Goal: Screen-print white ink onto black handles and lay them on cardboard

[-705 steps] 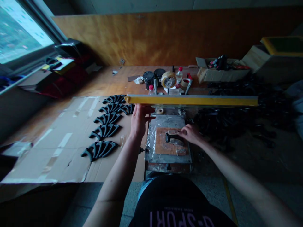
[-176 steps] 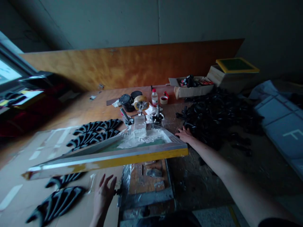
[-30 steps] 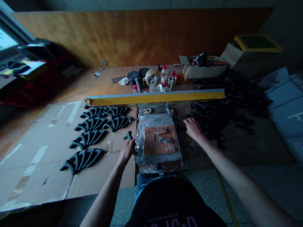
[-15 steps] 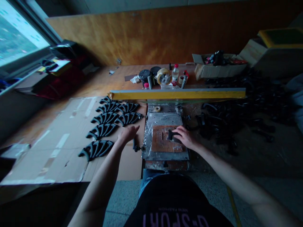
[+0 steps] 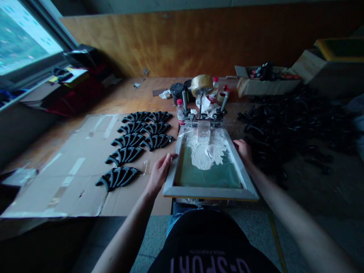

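Note:
A metal-framed screen (image 5: 212, 192) lies lowered in front of me, with a pale paste (image 5: 205, 153) spread over the far half of its green mesh. My left hand (image 5: 161, 169) is at the frame's left side, its fingers closed at the edge. At the right side, my right hand (image 5: 243, 151) has its fingers bent against the frame's outer edge. A clamp (image 5: 204, 123) holds the screen at its far end. Whatever lies beneath the screen is hidden. Rows of curved black parts (image 5: 129, 140) rest on cardboard to the left.
A pile of black parts (image 5: 298, 117) covers the right side. Behind the screen stand black jars (image 5: 176, 92), a tape roll (image 5: 201, 84) and bottles with red caps (image 5: 180, 109). An open carton (image 5: 264, 86) sits at the back right.
The screen frame has swung down flat over the base plate and wooden block. My right hand has left the black part for the frame; my left hand has moved right to its edge.

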{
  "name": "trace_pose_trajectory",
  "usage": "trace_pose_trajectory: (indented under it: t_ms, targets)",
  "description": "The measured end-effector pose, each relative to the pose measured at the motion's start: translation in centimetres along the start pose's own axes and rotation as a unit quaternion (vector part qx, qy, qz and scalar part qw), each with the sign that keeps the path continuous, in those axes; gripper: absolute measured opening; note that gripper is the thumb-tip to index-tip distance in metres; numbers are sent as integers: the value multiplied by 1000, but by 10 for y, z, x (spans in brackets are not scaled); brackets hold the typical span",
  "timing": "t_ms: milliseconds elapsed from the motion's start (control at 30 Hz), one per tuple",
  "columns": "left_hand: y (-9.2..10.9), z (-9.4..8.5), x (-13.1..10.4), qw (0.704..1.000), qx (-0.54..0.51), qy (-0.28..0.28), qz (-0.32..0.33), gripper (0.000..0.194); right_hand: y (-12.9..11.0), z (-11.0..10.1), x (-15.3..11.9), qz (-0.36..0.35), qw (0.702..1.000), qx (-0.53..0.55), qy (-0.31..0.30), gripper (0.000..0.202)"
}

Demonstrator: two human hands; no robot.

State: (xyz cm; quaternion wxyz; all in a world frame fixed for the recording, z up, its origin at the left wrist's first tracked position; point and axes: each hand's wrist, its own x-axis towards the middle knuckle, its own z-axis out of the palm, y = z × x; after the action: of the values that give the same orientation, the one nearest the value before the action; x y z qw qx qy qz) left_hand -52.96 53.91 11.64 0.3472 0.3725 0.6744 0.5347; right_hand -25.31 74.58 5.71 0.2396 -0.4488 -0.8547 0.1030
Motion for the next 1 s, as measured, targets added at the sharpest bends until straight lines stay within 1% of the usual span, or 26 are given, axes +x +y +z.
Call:
trace_pose_trajectory:
  t_ms: [33,67,100,133,167,200,233,300,333,367,433,500,533,567,600,700,733,767,833,867,933,967,1000]
  targets:
    - [-18,2,-4,999,10,-11,-32,55,-1,-5,12,8,1000,1,25,37]
    - [-34,5,-6,998,17,-13,-58,58,-6,-7,24,2,999,5,46,37]
    - [-49,8,-7,996,25,-11,-80,62,-16,-7,35,-18,998,10,59,40]
    - [-61,12,-6,995,35,-7,-97,65,-30,-3,45,-48,997,13,60,46]
    - [-70,15,-4,993,49,-4,-108,66,-45,2,51,-80,996,12,44,52]
    - [-76,17,-3,992,62,0,-114,65,-60,8,55,-108,994,7,13,52]
    - [-81,19,-1,991,72,2,-117,64,-73,14,55,-125,992,-3,-26,44]
    - [-85,19,2,990,74,5,-118,59,-89,23,43,-152,983,-23,-101,20]
    - [-86,19,2,991,70,6,-118,57,-92,25,33,-171,977,-28,-126,12]
    - [-87,18,3,991,66,9,-118,55,-91,24,22,-200,969,-27,-143,13]
    - [-88,17,3,991,60,13,-118,52,-83,17,1,-279,946,-9,-168,20]
    - [-89,17,3,991,62,16,-117,52,-75,6,-9,-346,916,17,-203,22]
    - [-90,17,3,991,63,16,-116,52,-72,1,-11,-360,906,25,-220,20]
    - [-91,17,3,991,64,15,-115,52,-71,-1,-11,-359,904,28,-229,17]
    - [-92,17,3,991,63,15,-114,52,-71,-2,-10,-345,911,25,-223,15]
    - [-93,17,3,993,54,11,-106,56,-74,5,-17,-296,942,1,-157,18]
    - [-93,17,2,993,49,10,-105,57,-74,9,-23,-296,945,-2,-139,21]
    - [-93,17,2,993,45,10,-106,58,-73,13,-31,-306,943,0,-134,23]
    - [-91,18,2,993,39,12,-114,60,-72,17,-41,-325,934,17,-147,22]
    - [-90,18,1,992,37,13,-119,61,-73,18,-42,-322,934,27,-151,19]
    - [-84,17,1,992,30,5,-120,66,-77,15,-28,-284,948,46,-134,15]
    - [-80,15,0,993,23,-4,-118,70,-79,13,-15,-257,958,57,-115,19]
    - [-73,13,-1,993,12,-13,-115,74,-82,9,2,-228,967,67,-94,29]
